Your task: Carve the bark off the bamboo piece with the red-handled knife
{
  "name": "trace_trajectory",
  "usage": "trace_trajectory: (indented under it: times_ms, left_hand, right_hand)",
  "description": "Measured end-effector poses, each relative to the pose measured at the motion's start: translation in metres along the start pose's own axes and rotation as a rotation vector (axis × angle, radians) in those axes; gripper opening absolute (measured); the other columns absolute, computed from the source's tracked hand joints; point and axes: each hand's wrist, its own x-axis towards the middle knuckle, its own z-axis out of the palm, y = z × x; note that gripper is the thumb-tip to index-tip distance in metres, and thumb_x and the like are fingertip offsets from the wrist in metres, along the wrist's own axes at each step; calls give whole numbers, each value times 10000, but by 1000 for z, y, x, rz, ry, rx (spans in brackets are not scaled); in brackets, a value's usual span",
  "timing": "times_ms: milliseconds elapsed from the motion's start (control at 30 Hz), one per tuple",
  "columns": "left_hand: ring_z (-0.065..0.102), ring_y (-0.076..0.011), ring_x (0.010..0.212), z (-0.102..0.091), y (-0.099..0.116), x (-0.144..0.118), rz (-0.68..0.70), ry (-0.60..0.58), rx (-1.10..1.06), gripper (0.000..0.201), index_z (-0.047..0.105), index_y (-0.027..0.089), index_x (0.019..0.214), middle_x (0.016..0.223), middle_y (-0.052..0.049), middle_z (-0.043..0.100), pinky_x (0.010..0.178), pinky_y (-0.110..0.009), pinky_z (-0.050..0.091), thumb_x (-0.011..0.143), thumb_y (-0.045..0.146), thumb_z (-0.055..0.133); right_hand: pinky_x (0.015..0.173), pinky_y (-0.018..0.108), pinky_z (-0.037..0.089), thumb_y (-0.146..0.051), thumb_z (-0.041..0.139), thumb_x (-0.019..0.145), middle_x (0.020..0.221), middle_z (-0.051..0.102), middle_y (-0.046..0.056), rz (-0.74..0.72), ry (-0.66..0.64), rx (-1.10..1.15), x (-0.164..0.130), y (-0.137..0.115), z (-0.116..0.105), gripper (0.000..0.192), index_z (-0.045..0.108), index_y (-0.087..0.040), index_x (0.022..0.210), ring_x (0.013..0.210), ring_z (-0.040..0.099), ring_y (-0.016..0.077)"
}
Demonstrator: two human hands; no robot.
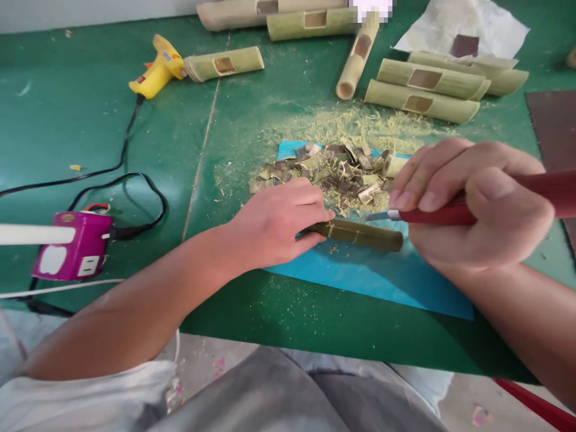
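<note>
While left hand [274, 225] pins bamboo stick [360, 234], right hand [472, 207] holding knife [450, 213] above.

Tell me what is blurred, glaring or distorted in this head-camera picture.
Head view: even, soft light, faint shadows; right hand with the red-handled knife looms large and slightly soft; a pixelated patch masks the top edge; the bamboo piece under the left hand is sharp.

Both your hands are low and closed, forearms reaching in from either side.

Your left hand [276, 225] lies palm down, fingers curled under in a firm grip, wrist straight. Your right hand [472, 207] is raised slightly, fingers wrapped tight, thumb pressed along the top, forearm angling in from the lower right.
</note>
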Motion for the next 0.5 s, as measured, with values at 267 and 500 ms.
trace_trajectory:
  times_ms: [267,500]
  left_hand:
    - [622,-196,871,-1,-2,0,13,2,15,161,723,176,1041,929,-63,690,750,-327,499,972,278,619]
    - [626,-191,886,0,0,-1,-13,-17,-13,146,727,182,1042,956,-62,697,781,-323,500,972,255,621]
  right_hand:
    - [650,334,504,-510,671,959,736,687,22,80,-325,-85,-4,11,-3,342,731,-217,794,713,657,167]
    - [660,310,536,-630,637,948,740,708,19,121,-405,-147,1,6,-4,443,722,-239,758,719,671,159]
